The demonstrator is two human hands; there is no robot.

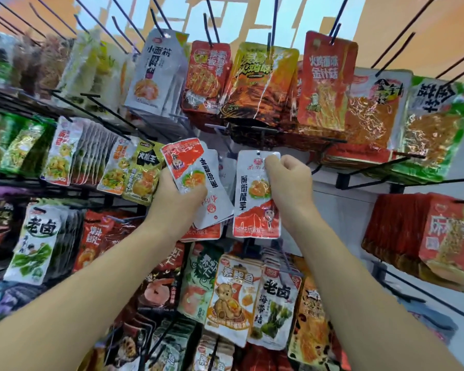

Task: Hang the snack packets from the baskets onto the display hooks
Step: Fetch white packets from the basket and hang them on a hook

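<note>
My left hand [178, 199] grips a small stack of white-and-red snack packets [196, 180], held upside down and tilted, in front of the middle of the rack. My right hand [289, 180] pinches one matching white-and-red packet [255, 199] near its top right corner. That packet hangs upright with its punched hole near the tip of a black display hook [260, 132]. I cannot tell whether the hook passes through the hole. No basket is in view.
Black wire hooks [212, 20] stick out toward me all over the rack, loaded with packets: red and orange ones [324, 84] above, a red stack [423, 236] at right, green and white ones [35, 242] at left, several more [233, 295] below my arms.
</note>
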